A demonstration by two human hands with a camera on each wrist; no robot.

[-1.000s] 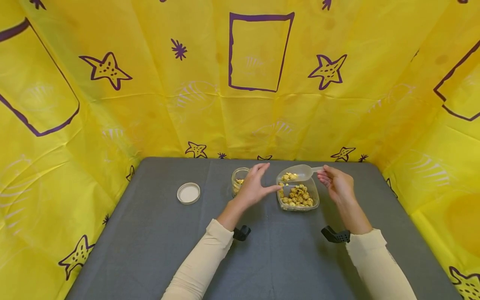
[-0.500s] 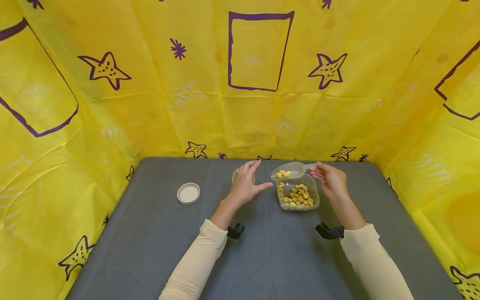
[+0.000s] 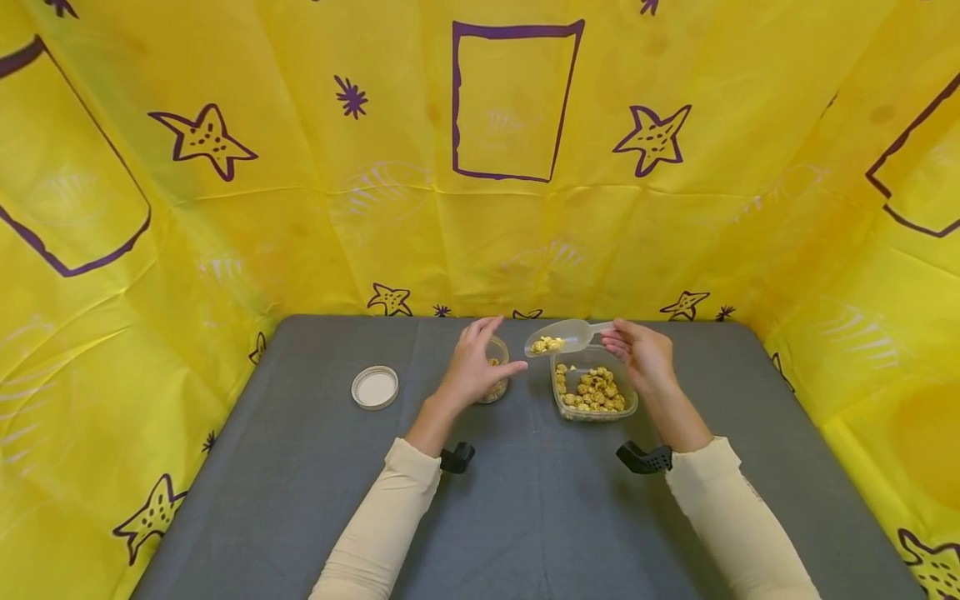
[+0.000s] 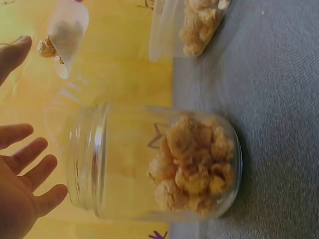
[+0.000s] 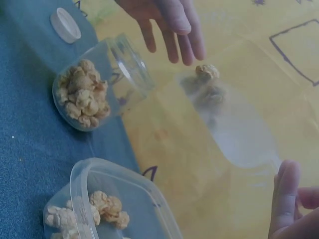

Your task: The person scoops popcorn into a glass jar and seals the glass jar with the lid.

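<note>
A translucent scoop (image 3: 573, 334) carrying a few pieces of caramel popcorn (image 3: 547, 344) is pinched by its handle in my right hand (image 3: 647, 357). It hangs over the left rim of a clear square plastic tub (image 3: 632, 406), which holds more popcorn. My left hand (image 3: 471, 365) hovers above and beside a glass jar (image 4: 124, 159), thumb and fingers spread, holding nothing. Part of the jar is hidden behind that hand in the head view. Popcorn (image 4: 194, 169) fills the lower part of the jar, whose mouth is uncovered.
A round white lid (image 3: 375, 387) lies on the grey tabletop (image 3: 525, 517), left of the jar. Yellow cloth (image 3: 375, 225) with drawn starfish hangs behind the table and along both sides.
Both hands have shifted left. The scoop and its popcorn have travelled from over the tub toward the jar. More of the jar now shows to the right of my left hand.
</note>
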